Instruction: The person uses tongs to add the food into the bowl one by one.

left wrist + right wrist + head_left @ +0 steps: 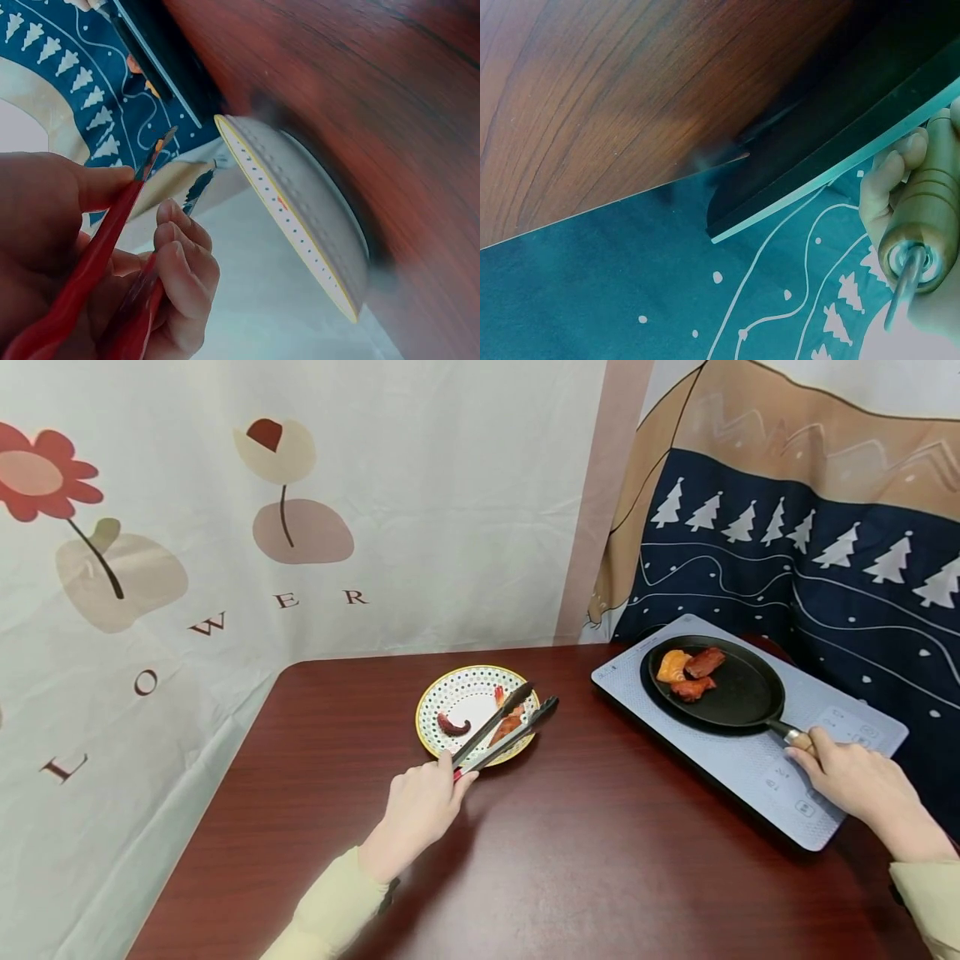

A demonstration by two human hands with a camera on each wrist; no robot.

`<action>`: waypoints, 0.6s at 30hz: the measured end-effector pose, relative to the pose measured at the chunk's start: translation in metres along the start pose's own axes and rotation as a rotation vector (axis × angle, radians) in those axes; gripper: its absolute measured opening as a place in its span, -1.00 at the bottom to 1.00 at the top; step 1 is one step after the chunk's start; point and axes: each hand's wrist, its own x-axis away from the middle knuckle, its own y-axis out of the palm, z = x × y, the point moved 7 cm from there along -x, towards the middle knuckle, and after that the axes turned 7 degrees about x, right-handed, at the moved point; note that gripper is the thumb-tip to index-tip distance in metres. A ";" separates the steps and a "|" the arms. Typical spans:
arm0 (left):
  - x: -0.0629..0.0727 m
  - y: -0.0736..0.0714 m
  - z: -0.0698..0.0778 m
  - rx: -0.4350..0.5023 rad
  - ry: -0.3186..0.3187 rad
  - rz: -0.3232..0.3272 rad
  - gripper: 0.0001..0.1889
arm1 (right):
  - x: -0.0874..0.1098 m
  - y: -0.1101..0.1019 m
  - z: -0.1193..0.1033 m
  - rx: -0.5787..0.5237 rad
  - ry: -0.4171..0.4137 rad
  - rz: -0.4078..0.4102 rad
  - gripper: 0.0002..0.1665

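My left hand (422,806) holds a pair of tongs (491,724) by their red handles (90,262), thumb on one arm and fingers on the other. The dark tips stand apart over the right side of a dotted, yellow-rimmed plate (442,697). On that plate lie a dark curled piece of food (453,727) and a reddish-brown piece (506,727), partly hidden by the tongs. With my right hand (862,781) I grip the wooden handle (930,202) of a black frying pan (742,693). An orange piece (672,666) and two browned meat pieces (693,689) sit in the pan.
Under the pan is a flat cooktop (750,768) with a pale grey top, at the right of the dark red-brown wooden table (570,860). Behind the table hang a pale flower-printed cloth (450,527) and a navy cloth with white trees (750,560).
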 end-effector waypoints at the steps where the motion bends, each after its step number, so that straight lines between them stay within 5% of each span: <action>1: 0.001 -0.001 -0.003 0.001 -0.006 0.003 -0.58 | 0.000 0.000 0.000 0.000 0.001 -0.001 -0.54; 18: 0.018 -0.011 -0.023 -0.045 -0.059 -0.083 -0.57 | 0.000 0.001 -0.001 0.007 0.001 -0.001 -0.53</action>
